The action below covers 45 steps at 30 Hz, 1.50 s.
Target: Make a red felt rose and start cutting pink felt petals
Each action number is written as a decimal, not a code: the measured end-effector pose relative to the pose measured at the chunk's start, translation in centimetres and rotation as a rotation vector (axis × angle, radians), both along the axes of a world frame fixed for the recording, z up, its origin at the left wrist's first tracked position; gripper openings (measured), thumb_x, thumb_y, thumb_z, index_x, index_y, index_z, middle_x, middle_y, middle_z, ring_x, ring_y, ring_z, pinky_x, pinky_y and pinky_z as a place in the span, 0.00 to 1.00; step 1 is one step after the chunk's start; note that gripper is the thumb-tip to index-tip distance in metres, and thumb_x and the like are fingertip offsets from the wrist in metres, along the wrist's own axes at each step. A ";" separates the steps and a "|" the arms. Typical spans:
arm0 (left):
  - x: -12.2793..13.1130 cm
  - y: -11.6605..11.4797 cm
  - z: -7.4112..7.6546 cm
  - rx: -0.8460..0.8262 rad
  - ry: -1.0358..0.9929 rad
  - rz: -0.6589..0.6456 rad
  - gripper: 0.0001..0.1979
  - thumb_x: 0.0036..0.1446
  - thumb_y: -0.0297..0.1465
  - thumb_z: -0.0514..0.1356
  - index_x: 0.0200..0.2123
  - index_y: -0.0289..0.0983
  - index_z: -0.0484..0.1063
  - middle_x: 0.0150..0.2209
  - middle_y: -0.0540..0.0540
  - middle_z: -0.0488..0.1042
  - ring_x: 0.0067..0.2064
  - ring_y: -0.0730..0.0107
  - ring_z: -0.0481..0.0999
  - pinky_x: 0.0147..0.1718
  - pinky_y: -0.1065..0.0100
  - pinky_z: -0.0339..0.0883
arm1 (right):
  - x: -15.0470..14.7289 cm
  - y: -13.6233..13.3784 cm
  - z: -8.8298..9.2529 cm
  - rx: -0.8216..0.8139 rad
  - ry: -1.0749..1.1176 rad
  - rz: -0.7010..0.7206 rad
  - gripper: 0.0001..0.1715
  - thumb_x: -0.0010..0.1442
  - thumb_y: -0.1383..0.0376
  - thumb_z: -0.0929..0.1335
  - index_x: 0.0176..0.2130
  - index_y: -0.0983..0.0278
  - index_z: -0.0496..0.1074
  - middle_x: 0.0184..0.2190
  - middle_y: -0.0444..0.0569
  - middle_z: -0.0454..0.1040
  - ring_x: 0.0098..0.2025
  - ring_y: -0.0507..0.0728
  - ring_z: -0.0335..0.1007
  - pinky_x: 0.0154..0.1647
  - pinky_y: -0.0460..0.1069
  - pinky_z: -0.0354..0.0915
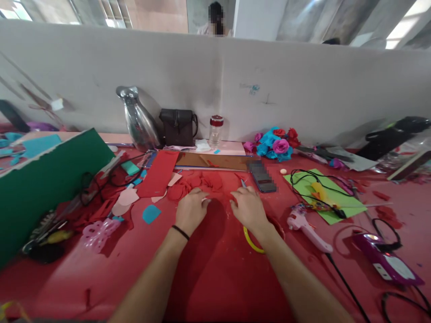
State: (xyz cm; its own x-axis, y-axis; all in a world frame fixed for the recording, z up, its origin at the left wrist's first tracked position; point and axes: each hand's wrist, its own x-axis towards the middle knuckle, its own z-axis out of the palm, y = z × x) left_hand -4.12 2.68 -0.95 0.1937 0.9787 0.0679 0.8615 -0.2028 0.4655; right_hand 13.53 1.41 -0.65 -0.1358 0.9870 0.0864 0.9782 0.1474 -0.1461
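Note:
My left hand (191, 210) is low over the red table, its thumb and fingers a little apart. Cut red petal pieces (195, 181) lie just beyond its fingertips. Facing it, my right hand (249, 210) has its fingers spread, with nothing distinct between them. A slim blue-grey tool (243, 183) shows beyond the right knuckles; its kind is unclear. Beneath the right wrist lies a yellow ring (249, 241), partly covered by the forearm. Any red piece between the hands would blend into the table.
At right are a phone (263, 177), a pink glue gun (308, 229), green paper (343, 204) and a purple power strip (387, 260). A steel jug (138, 119), dark bag (178, 128), glass bottle (216, 132) and paper flowers (276, 143) stand along the wall. A green board (50, 184) rises at left.

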 end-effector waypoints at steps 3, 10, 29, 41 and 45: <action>-1.1 0.4 0.1 0.096 -0.054 0.196 0.14 0.58 0.29 0.53 0.43 0.37 0.76 0.45 0.41 0.75 0.44 0.61 0.75 0.43 0.66 0.66 | 0.0 0.2 -1.3 0.034 0.186 0.010 0.13 0.59 0.66 0.62 0.36 0.65 0.76 0.39 0.56 0.76 0.48 0.64 0.62 0.51 0.57 0.55; -0.1 0.8 1.0 -0.010 -0.352 0.197 0.11 0.54 0.27 0.57 0.38 0.37 0.77 0.41 0.43 0.78 0.42 0.63 0.76 0.44 0.64 0.67 | 0.6 0.5 -2.1 0.082 0.555 -0.054 0.13 0.58 0.66 0.61 0.34 0.66 0.74 0.34 0.53 0.77 0.39 0.58 0.68 0.43 0.52 0.61; -0.5 1.6 0.1 -0.126 0.085 0.121 0.03 0.53 0.28 0.60 0.30 0.36 0.73 0.38 0.41 0.77 0.39 0.63 0.76 0.36 0.68 0.65 | 0.5 0.1 -3.3 0.275 0.589 0.030 0.15 0.56 0.70 0.62 0.40 0.63 0.75 0.38 0.53 0.76 0.44 0.60 0.68 0.49 0.56 0.62; 1.2 1.0 0.1 -0.283 -0.750 -0.124 0.16 0.47 0.31 0.62 0.41 0.35 0.71 0.31 0.47 0.76 0.32 0.70 0.76 0.33 0.69 0.69 | -0.6 -0.5 -2.6 -0.248 1.355 -0.029 0.14 0.47 0.56 0.71 0.30 0.64 0.74 0.22 0.44 0.74 0.22 0.50 0.66 0.27 0.47 0.63; 1.2 0.9 0.4 -0.297 -0.741 -0.076 0.12 0.45 0.30 0.63 0.36 0.35 0.73 0.30 0.47 0.77 0.32 0.71 0.75 0.34 0.70 0.69 | -0.7 -0.3 -2.6 -0.233 1.356 -0.067 0.14 0.46 0.56 0.71 0.27 0.64 0.72 0.18 0.42 0.70 0.19 0.49 0.63 0.23 0.46 0.61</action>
